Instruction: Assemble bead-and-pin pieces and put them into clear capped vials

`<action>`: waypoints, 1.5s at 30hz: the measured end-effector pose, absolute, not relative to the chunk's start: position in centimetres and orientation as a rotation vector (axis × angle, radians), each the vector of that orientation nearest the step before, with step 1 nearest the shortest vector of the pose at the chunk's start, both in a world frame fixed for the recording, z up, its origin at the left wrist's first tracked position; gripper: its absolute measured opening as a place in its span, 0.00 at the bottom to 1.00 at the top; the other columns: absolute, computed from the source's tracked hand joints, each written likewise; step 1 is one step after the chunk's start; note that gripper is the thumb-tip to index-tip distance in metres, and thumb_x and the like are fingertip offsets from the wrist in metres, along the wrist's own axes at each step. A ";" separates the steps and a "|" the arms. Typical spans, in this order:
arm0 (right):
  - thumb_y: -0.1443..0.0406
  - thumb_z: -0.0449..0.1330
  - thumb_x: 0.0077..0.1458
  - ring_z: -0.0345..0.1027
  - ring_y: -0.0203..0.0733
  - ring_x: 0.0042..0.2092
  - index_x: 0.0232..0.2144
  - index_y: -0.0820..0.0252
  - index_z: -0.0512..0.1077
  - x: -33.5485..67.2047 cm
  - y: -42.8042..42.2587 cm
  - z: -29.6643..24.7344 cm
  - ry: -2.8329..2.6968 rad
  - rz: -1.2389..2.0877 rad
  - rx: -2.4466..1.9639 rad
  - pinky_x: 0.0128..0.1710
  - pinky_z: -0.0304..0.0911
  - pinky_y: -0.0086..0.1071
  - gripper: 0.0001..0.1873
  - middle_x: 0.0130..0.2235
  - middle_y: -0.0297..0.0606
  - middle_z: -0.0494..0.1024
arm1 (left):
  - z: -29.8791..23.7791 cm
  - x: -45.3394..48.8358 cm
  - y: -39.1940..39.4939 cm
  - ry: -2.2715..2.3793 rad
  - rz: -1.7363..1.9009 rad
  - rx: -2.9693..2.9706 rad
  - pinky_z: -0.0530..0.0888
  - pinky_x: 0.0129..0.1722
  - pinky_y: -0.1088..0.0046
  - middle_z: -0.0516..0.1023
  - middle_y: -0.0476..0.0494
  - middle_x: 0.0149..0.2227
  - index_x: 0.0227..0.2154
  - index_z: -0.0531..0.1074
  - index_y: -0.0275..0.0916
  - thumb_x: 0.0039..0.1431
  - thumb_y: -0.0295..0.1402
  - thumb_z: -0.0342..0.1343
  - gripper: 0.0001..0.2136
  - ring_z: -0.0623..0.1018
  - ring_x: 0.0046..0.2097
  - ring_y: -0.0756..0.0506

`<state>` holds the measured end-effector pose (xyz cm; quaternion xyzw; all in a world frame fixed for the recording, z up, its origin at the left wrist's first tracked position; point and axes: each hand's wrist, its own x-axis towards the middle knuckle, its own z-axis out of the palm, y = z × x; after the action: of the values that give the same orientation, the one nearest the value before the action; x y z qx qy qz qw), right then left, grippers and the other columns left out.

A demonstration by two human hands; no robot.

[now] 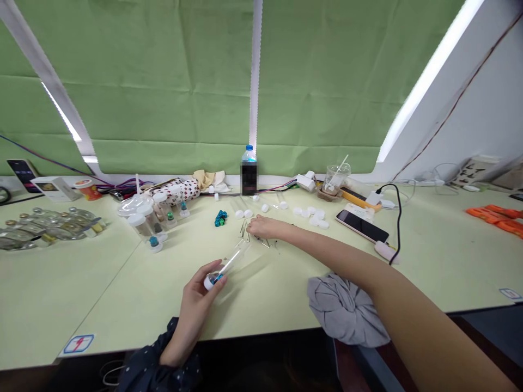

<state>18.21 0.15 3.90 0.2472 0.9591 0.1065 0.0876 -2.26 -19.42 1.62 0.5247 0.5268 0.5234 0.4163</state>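
Observation:
My left hand [200, 296] is closed round the capped end of a clear plastic tube [231, 264] that lies slanted over the pale green table [81, 288]; the white cap with something blue inside sits at my fingertips. My right hand [261, 226] reaches far forward, fingers curled down onto a scatter of thin metal pins [245, 228] on the table. What the fingers hold, if anything, is hidden. A small heap of blue and green beads [220, 219] lies just left of that hand. Several white caps [312, 215] lie to its right.
Clear capped vials [149, 220] stand at the left, glass jars [49, 226] farther left. A water bottle [249, 171] stands at the back. A phone [362, 226] with a black cable [398, 218], a grey cloth [343, 310] near the front edge, orange tools [496, 218] at right.

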 end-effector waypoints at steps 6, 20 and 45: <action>0.77 0.54 0.46 0.64 0.41 0.34 0.29 0.63 0.69 18.3 0.9 4.7 2.815 -0.050 0.855 0.29 0.52 0.28 0.08 0.35 0.42 0.72 | 1.9 -2.2 -19.4 1.330 1.321 1.326 0.72 0.42 0.69 0.76 0.41 0.46 0.44 0.71 0.39 0.48 0.40 0.60 0.20 0.75 0.45 0.42; 0.75 0.52 0.44 0.60 0.35 0.32 0.27 0.62 0.67 19.7 0.6 5.5 2.964 -0.263 0.903 0.29 0.52 0.25 0.07 0.31 0.36 0.69 | 1.8 -2.3 -19.4 1.273 1.329 1.289 0.72 0.41 0.70 0.76 0.41 0.42 0.44 0.71 0.38 0.48 0.39 0.60 0.20 0.75 0.42 0.43; 0.56 0.63 0.46 0.65 0.35 0.32 0.28 0.63 0.73 18.2 -8.0 7.4 3.058 -1.982 1.166 0.32 0.60 0.29 0.14 0.29 0.36 0.73 | 2.3 -2.1 -19.5 1.310 1.342 1.292 0.71 0.45 0.68 0.76 0.41 0.45 0.44 0.71 0.39 0.49 0.38 0.59 0.18 0.74 0.47 0.41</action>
<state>18.19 -7.95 7.44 0.2870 0.7529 -0.4880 -0.3355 -2.13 -19.55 2.26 0.5153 0.5221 0.5353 0.4187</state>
